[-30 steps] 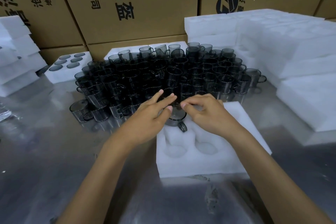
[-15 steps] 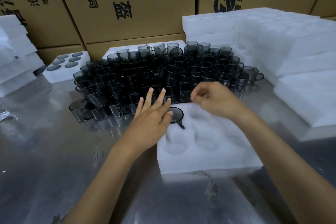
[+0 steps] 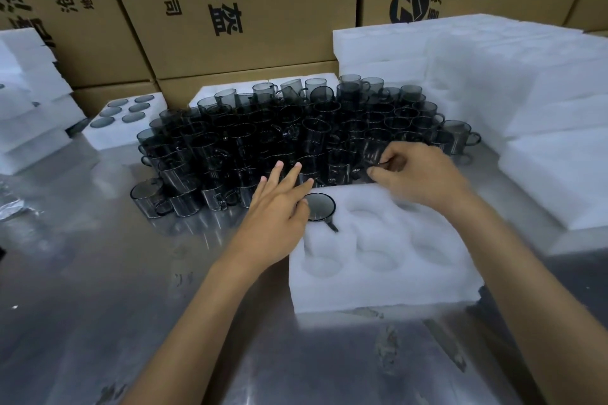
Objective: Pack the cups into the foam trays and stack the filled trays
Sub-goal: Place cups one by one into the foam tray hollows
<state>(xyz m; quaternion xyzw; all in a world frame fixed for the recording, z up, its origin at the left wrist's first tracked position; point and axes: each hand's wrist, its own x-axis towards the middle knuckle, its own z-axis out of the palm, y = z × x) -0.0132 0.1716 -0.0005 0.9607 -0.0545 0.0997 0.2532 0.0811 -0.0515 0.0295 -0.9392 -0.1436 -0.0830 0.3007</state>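
Note:
A white foam tray (image 3: 378,286) with round pockets lies on the metal table in front of me. One smoky grey glass cup (image 3: 318,206) sits in its far-left pocket, handle pointing right and toward me; the other pockets are bare. Just beyond the tray stands a dense crowd of the same cups (image 3: 296,128). My left hand (image 3: 276,207) hovers at the tray's far-left corner, fingers straight and reaching over the nearest cups, holding nothing. My right hand (image 3: 418,171) is at the crowd's front right, thumb and curled fingers pinching a cup there.
A filled foam tray (image 3: 98,138) sits at the back left beside a stack of foam pieces (image 3: 29,102). Tall stacks of foam trays (image 3: 493,76) fill the right side. Cardboard cartons (image 3: 263,3) wall off the back. A stray cup (image 3: 148,197) stands at the crowd's front left.
Both hands have left the cup they seated in the tray. The left has moved forward to the cups; the right has swung right and closed on a cup.

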